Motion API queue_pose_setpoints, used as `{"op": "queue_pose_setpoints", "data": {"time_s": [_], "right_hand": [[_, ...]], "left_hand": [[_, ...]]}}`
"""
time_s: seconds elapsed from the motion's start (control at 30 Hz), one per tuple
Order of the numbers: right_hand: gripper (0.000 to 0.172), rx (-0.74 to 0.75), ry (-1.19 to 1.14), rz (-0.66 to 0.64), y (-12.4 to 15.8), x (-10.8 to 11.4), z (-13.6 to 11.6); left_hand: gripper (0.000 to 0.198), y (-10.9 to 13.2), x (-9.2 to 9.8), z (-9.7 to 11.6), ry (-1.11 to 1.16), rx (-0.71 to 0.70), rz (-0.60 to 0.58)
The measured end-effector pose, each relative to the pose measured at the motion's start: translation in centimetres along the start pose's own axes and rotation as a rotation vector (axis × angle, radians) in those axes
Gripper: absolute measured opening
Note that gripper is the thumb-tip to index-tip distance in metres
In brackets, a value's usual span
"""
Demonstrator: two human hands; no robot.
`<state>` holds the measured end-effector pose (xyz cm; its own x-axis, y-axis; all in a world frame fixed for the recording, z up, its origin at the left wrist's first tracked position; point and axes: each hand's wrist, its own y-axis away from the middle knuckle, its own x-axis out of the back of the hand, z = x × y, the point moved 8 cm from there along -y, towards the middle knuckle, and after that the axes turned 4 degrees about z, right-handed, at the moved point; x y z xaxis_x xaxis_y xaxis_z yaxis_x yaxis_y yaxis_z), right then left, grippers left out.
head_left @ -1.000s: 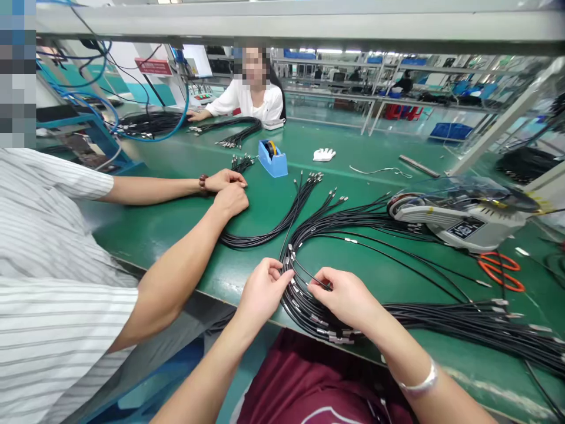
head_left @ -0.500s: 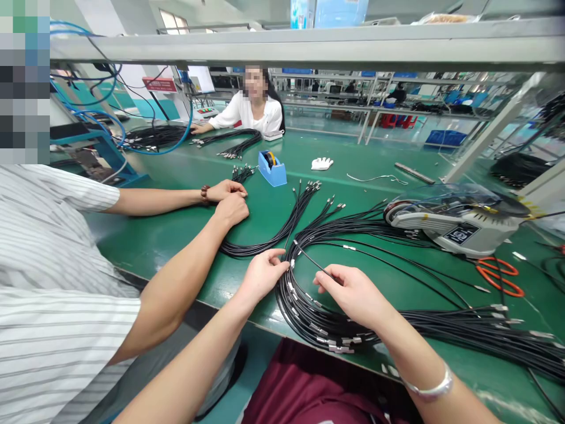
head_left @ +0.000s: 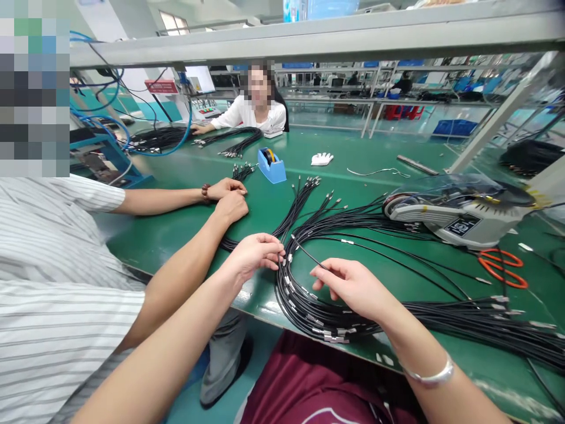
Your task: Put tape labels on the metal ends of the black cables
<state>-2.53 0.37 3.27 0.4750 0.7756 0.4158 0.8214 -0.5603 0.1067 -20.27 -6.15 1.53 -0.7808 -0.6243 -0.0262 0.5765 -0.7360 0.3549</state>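
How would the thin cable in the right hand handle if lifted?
Probably springy, not limp: the cable juts straight from the right hand. Likely light: a pinch holds it. Its far end may snag in the bundle.

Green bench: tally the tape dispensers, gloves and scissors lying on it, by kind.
Blue desktop tape dispenser: 1
White and grey tape-dispensing machine: 1
White fabric glove: 1
Orange-handled scissors: 1
Total: 4

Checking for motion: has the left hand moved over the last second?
Yes. The left hand moved forward over the table, nearer the tape dispenser.
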Motion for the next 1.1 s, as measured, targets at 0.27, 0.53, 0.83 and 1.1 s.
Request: {"op": "queue_pose_setpoints", "data": {"time_s": [0.27,0.53,0.83,1.1], "right_hand": [[0.016,-0.057,-0.024,-0.143,0.8,0.4,0.4],[0.017,-0.078,-0.359,-0.017,1.4,2.8,-0.4],[0.022,-0.023,-0.225,0.132,0.3,3.5,-0.8],[0.034,-0.038,-0.178,0.067,2.2,0.8,0.1]], "left_hand": [[0.012,-0.1,-3.5,3.1,0.407,-0.073,0.004],[0.031,6.3,-5.8,0.6,0.203,-0.195,-0.1],[0.031,7.7,-9.2,-2.3,0.117,-0.128,-0.162],[0.018,6.6,-8.6,-3.7,0.245,-0.068,-0.159]]}}
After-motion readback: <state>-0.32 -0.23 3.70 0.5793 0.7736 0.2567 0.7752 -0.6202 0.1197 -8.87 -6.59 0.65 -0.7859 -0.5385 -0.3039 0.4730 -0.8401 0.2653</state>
